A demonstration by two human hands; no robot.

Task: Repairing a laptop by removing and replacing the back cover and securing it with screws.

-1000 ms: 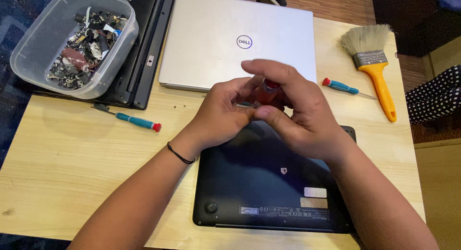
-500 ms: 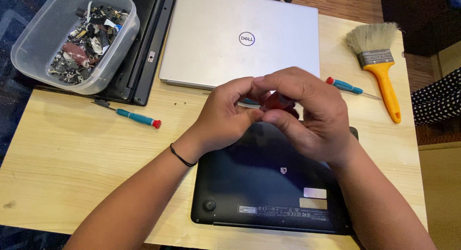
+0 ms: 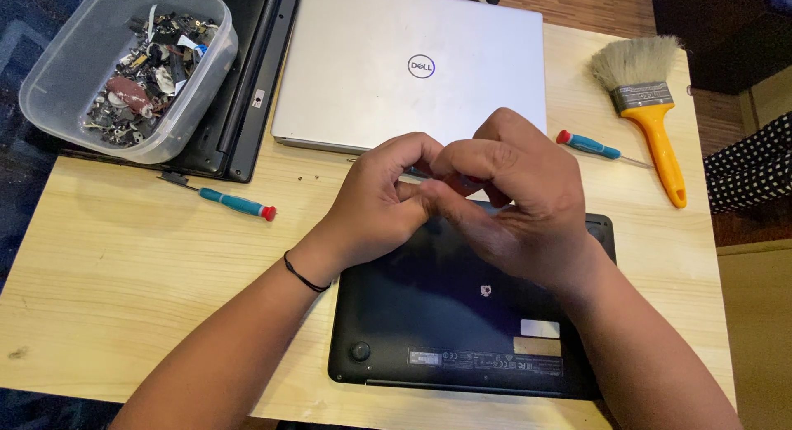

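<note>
Hands: your left hand and right hand are meeting fingertip to fingertip above the far edge of the black laptop, both curled tight. Something small is being pinched between them; only a sliver of it is showing, and you cannot tell what it is. A thin black band is circling your left wrist.

Black laptop: lying upside down on the wooden table, at the near edge, directly under your hands. Its underside is showing a round rubber foot and several labels.

Silver laptop: lying closed at the far side of the table, just beyond your hands.

Dark laptop: sitting to the left of the silver one, partly under the tub.

Clear plastic tub: resting at the far left corner, holding a heap of small metal parts and scraps.

Left screwdriver: teal handle with a red cap, lying on the table left of your left hand, well apart from it.

Right screwdriver: same colours, lying just right of your right hand.

Paintbrush: yellow handle, pale bristles, lying near the right edge beside that screwdriver.
</note>
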